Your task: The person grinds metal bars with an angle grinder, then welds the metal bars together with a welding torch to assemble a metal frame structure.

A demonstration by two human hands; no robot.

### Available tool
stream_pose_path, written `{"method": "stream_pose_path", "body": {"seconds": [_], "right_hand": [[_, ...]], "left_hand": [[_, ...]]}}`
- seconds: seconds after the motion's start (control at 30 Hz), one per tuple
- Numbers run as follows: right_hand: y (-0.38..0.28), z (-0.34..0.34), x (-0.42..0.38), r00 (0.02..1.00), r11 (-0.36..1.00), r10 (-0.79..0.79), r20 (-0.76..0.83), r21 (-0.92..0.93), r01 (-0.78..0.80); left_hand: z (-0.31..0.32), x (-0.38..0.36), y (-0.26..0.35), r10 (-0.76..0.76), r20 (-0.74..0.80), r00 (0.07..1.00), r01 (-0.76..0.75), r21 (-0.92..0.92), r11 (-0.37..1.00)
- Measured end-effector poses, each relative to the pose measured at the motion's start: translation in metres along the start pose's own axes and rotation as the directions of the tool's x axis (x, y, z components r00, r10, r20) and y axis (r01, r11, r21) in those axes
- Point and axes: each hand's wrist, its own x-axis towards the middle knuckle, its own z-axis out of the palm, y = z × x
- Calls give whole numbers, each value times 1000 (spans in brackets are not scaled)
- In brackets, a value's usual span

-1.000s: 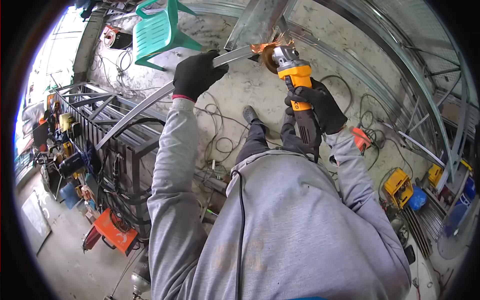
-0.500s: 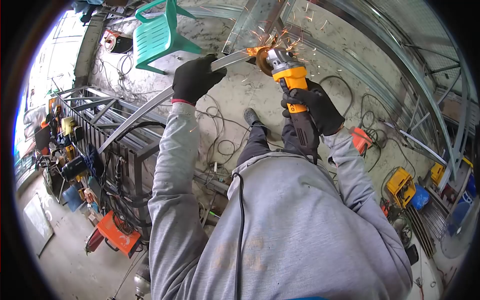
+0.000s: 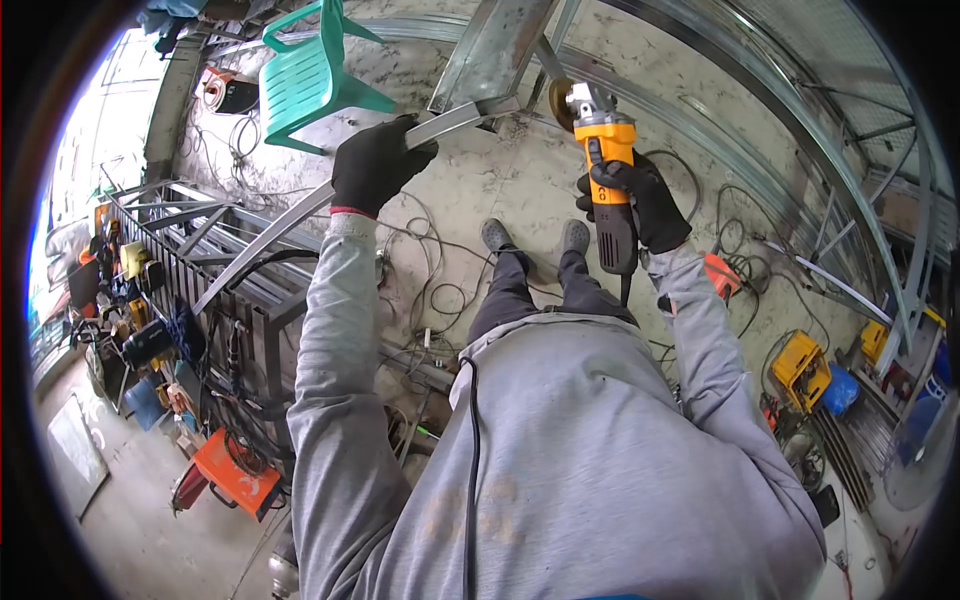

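Observation:
A black glove covers my left hand (image 3: 380,165), which is wrapped round a long metal bar (image 3: 265,243). The bar slants from the rack at the left up to a wide metal beam (image 3: 490,58) at the top centre. My right hand (image 3: 645,205), also gloved in black, grips a yellow and black angle grinder (image 3: 610,165) held upright. The grinder's disc (image 3: 562,104) is to the right of the bar's end, apart from it, and no sparks show. My fingers partly hide the grinder's body.
A green plastic chair (image 3: 318,85) stands at the upper left. Below it is a metal rack (image 3: 225,225) beside piled tools. Cables (image 3: 430,235) lie across the floor. An orange box (image 3: 235,472) is at the lower left, a yellow case (image 3: 800,372) at the right.
The sparks have stopped. My right hand has moved right with the grinder, taking the disc off the bar. My left hand and the bar have shifted slightly left and down.

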Motion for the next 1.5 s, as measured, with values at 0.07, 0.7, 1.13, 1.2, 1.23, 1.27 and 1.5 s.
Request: {"method": "stream_pose_path", "body": {"seconds": [0.07,0.7,1.13,1.2,1.23,1.27,1.5], "right_hand": [[-8,-7,9,997,999,-46,69,4,46],[-33,1,76,886,969,-67,459,-182,167],[-56,13,88,864,897,-16,503,-375,235],[-57,13,90,872,893,-10,490,-388,228],[-57,9,94,856,896,6,516,-384,225],[-56,6,97,841,899,24,541,-380,219],[-46,-1,107,845,901,-3,535,-365,234]], "left_hand": [[0,0,1,-33,4,999,33,85,996],[7,-9,3,-118,8,993,117,86,989],[9,-9,1,-131,8,991,130,63,989],[9,-9,1,-132,-3,991,132,69,989],[9,-8,2,-132,-4,991,132,70,989],[9,-8,3,-132,-3,991,131,70,989],[8,-9,5,-114,-40,993,116,57,992]]}}
